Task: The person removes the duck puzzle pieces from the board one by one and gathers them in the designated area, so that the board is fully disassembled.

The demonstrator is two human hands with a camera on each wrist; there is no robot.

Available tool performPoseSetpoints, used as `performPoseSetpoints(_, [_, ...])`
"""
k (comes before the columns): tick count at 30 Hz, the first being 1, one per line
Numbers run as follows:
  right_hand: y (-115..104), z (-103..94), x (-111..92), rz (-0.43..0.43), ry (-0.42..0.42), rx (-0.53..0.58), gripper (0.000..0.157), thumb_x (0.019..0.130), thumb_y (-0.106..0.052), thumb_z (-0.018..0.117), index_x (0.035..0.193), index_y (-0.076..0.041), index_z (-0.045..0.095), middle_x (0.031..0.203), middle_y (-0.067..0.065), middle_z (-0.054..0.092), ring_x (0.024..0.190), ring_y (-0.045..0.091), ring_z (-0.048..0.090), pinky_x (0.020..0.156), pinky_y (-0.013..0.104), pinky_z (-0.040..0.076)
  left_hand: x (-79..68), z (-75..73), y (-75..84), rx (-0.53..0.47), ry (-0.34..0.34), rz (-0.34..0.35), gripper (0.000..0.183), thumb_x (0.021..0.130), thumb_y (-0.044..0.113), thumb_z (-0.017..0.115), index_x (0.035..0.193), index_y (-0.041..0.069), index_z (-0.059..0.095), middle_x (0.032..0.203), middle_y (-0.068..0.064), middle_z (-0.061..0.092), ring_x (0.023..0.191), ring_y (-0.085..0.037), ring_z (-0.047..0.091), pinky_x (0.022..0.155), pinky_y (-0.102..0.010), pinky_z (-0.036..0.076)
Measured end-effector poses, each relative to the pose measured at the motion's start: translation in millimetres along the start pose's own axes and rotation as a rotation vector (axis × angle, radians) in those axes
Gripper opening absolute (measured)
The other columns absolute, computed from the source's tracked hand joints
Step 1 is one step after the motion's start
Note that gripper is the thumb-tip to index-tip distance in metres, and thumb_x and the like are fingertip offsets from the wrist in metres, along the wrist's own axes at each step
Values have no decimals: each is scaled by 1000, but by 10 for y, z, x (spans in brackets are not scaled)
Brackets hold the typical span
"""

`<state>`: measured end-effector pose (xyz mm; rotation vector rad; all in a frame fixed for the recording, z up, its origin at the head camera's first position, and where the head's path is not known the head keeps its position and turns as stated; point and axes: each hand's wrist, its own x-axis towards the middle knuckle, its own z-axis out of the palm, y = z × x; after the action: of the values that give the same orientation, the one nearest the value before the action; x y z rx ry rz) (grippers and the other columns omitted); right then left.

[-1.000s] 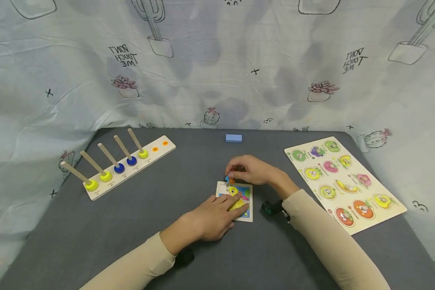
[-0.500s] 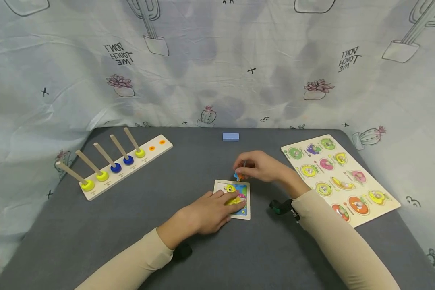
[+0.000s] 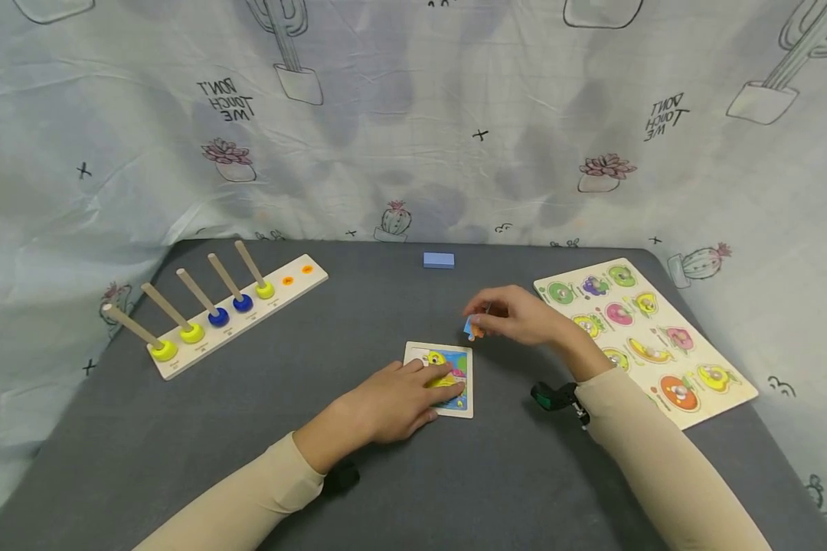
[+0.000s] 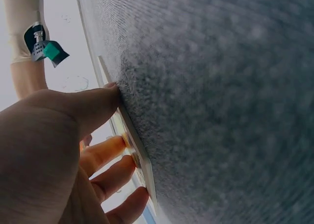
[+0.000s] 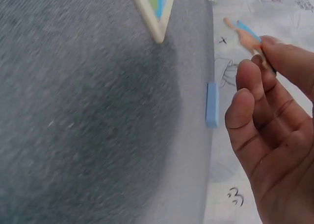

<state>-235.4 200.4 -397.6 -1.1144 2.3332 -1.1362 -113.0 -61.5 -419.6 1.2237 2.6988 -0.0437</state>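
A small square jigsaw puzzle (image 3: 470, 383) in a pale wooden frame lies mid-table, with a yellow figure on a blue ground. My left hand (image 3: 396, 402) rests on it with fingers stretched over the picture, covering part of it. In the left wrist view, the left thumb touches the near edge of the puzzle (image 4: 137, 143) and the fingertips press its face. Up and right of the frame, my right hand (image 3: 513, 315) pinches a small blue and orange puzzle piece (image 3: 470, 329) between thumb and fingers. The right wrist view shows the piece (image 5: 249, 39) edge-on, above the table.
A blue rectangular block (image 3: 439, 261) lies near the back edge. At left stands a peg board (image 3: 317, 274) with upright pegs carrying yellow and blue rings. A fruit knob puzzle board (image 3: 720, 402) lies at right, partly behind the right arm. A printed cloth (image 3: 413, 115) hangs behind.
The right hand has moved from the puzzle's top edge to the right, carrying the pinched piece away. The left hand has stayed on the puzzle; the head view has shifted slightly.
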Motion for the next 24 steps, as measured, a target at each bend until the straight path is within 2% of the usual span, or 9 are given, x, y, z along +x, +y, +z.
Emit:
performPoseSetpoints(5, [92,-15,-112,53,16,5,21,106,-16,60,118,-5,72,86,3,68,70,21,59,64,31,50,19,0,6,33,17,5,54,106,40,55,158,38,41,161,3,42,130,-23,52,101,-43,49])
performPoseSetpoints(11, [183,-11,-224,47,27,8,21,106,-13,58,118,-6,74,87,3,66,68,18,57,63,30,50,29,-6,12,9,20,-19,53,105,40,56,157,37,43,160,1,43,129,-24,52,100,-45,49])
performPoseSetpoints(16, [238,26,-257,62,12,11,22,107,-16,57,118,-9,74,86,2,66,69,18,58,64,30,51,1,8,-16,-23,24,-42,53,105,40,55,157,37,43,160,1,43,131,-26,51,100,-47,49])
performPoseSetpoints(24, [285,102,-263,60,-3,-23,20,105,-15,60,117,-12,76,89,1,67,65,13,56,62,29,49,-39,28,-74,-14,35,-27,52,106,43,55,156,38,44,159,1,43,130,-26,52,100,-48,49])
